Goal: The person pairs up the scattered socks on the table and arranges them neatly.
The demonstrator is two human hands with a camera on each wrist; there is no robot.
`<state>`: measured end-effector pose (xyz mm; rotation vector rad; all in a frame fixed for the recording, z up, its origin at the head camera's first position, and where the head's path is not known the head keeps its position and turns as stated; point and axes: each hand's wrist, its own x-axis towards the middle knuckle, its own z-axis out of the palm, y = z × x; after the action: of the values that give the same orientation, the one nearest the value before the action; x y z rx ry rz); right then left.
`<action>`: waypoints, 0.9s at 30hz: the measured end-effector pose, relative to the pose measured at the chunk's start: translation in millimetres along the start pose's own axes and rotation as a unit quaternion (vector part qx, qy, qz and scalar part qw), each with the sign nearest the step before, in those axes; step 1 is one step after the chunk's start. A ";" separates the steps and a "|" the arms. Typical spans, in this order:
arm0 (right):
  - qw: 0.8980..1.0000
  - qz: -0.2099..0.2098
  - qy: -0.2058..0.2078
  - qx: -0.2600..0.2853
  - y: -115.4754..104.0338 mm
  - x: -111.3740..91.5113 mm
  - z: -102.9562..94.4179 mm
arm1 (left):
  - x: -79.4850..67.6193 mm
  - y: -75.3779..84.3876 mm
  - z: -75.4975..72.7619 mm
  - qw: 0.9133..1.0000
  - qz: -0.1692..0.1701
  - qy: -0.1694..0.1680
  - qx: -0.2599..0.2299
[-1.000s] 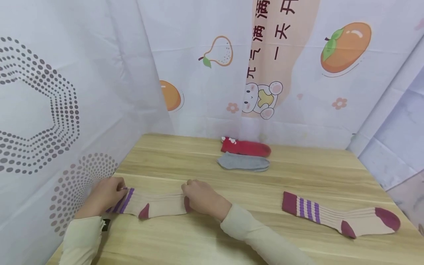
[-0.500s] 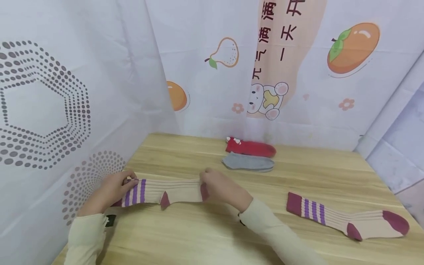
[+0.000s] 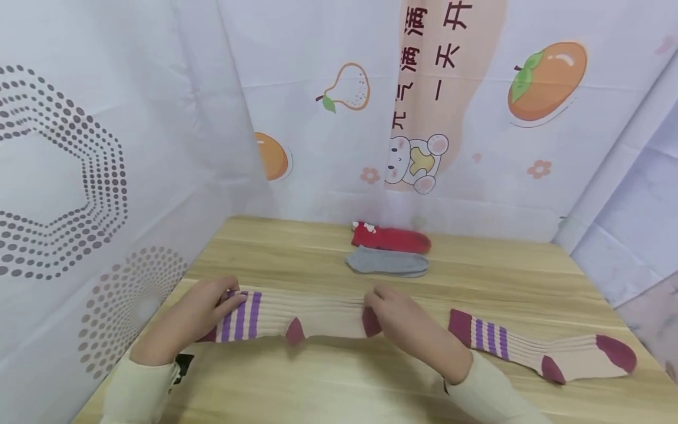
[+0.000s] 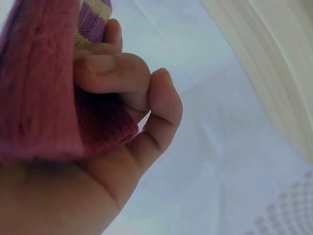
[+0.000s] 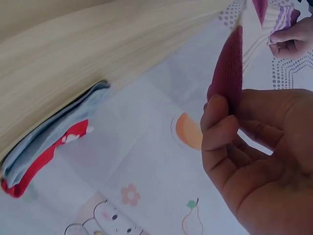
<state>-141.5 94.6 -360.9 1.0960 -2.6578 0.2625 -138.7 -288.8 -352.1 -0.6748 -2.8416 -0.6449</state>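
Note:
A cream ribbed sock (image 3: pixel 328 318) with purple stripes and maroon cuff, heel and toe is stretched sideways between both hands, close over the table. My left hand (image 3: pixel 203 312) pinches its upper edge at the striped cuff end; in the left wrist view the maroon cuff (image 4: pixel 41 83) hangs across the palm and hides part of the fingers. At the other end, my right hand (image 3: pixel 413 327) pinches the maroon toe (image 5: pixel 229 68) between thumb and fingers. A matching striped sock (image 3: pixel 521 341) lies flat on the wooden table, right of the right hand.
At the back of the table (image 3: pixel 286 247) a red sock (image 3: pixel 397 240) lies against a grey sock (image 3: pixel 389 262). A white printed curtain (image 3: pixel 318 147) rises behind the table, and a dotted curtain (image 3: pixel 159 194) borders its left side.
Both hands have carried the striped sock to the right, toward the matching one, keeping it stretched between them. The other socks have stayed in place.

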 end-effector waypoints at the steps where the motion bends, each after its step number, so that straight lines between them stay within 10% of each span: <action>1: 1.000 0.008 -0.003 0.000 2.0 -5.5 -3.1 | 3.1 3.7 1.8 1.000 0.009 -0.007 -0.006; 11: 0.998 0.054 -0.028 0.002 22.2 -51.5 -25.0 | 40.2 36.5 12.3 0.991 0.068 -0.109 -0.038; 27: 0.996 0.074 -0.057 0.012 69.2 -83.8 -31.6 | 83.6 88.6 55.8 0.974 0.144 -0.170 -0.037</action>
<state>-128.2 207.0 -360.8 0.9471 -2.8491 0.2685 -174.8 -159.8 -349.1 -1.2958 -2.9349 -0.6417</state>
